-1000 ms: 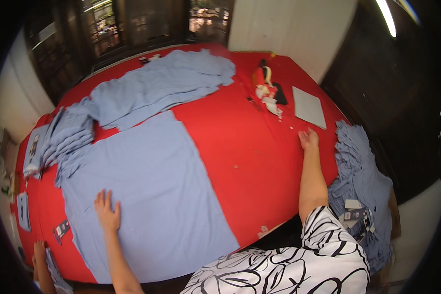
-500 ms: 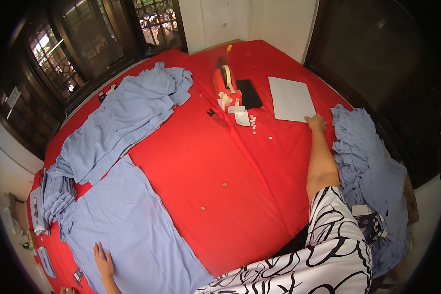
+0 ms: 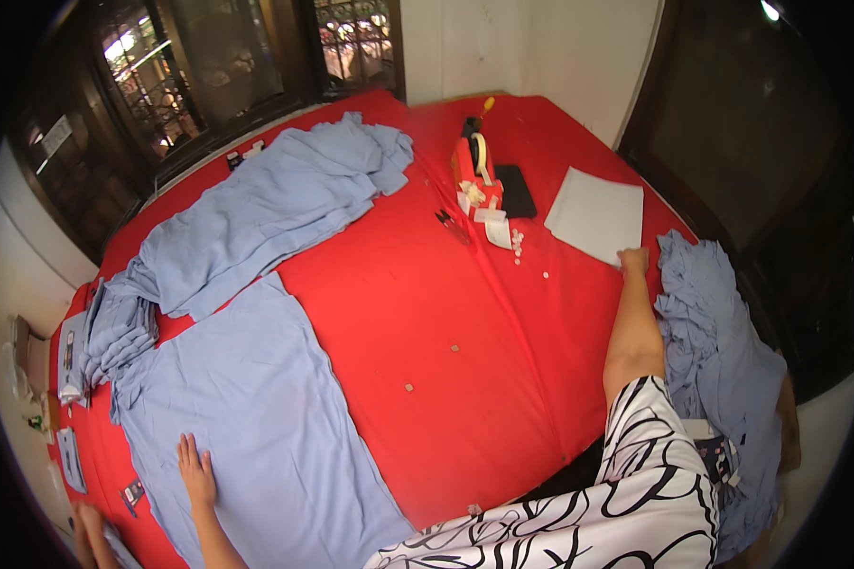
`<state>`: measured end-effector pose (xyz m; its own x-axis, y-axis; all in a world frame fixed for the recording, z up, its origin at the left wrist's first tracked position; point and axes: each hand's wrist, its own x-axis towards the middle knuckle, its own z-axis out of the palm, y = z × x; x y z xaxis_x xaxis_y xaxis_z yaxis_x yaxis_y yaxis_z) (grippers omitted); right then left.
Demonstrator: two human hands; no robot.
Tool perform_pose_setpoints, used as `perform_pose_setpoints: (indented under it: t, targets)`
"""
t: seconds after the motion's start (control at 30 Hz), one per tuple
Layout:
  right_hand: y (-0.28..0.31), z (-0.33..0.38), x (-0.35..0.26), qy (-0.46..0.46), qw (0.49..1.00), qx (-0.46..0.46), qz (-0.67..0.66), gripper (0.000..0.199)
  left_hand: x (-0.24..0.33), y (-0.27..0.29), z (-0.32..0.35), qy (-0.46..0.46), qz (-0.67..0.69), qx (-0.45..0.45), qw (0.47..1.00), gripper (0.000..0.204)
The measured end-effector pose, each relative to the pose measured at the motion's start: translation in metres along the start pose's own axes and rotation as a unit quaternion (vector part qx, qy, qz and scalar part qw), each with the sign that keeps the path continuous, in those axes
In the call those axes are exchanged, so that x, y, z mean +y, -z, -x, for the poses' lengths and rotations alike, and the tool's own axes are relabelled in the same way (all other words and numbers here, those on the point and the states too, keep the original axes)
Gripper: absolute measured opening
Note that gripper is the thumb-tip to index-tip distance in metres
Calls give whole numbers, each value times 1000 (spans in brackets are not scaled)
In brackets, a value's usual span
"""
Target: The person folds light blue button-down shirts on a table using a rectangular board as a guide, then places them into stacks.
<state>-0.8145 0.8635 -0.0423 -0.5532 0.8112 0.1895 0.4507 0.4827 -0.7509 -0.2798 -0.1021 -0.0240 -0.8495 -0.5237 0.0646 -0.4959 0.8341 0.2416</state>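
A light blue garment (image 3: 247,408) is spread on the red-covered table at the near left. Flat on it, with fingers stretched, lies my left hand (image 3: 196,472), holding nothing. Far to the right, my right hand (image 3: 634,259) grips the near corner of a white sheet (image 3: 600,211). The sheet's left edge shows a second layer, fanned slightly out of line. My thumb and fingertips are closed at that corner and partly hidden.
Blue garments are heaped at the back left (image 3: 266,209) and right (image 3: 707,322), beside a folded stack (image 3: 119,332). A tape dispenser (image 3: 467,166), black tablet-like slab (image 3: 516,192), red snips (image 3: 452,226) and white buttons (image 3: 517,248) lie behind. Another person's hand (image 3: 91,522) is at lower left.
The white sheets have turned and fanned apart in my right hand's grip. My left hand stays flat on the garment. Another person's hand and forearm show more at lower left. The whole view has shifted.
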Motion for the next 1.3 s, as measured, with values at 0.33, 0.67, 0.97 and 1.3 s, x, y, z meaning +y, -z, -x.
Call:
perform_pose_setpoints:
  t: [0.33,0.67,0.97,1.3]
  targets:
    - [37,95,-76,-112,876,-122,-453,33,10,22,12,54,-47,-11,997,54]
    - [191,325,-230,169,782,-331,-501,31,2,8,21,77,-61,53,994,51]
    - [45,423,-157,138,836,-468,-252,46,-1,3,19,58,-46,102,992,51]
    - [130,517,-237,291,846,-248,-371,31,-13,-6,24,26,109,231,966,49]
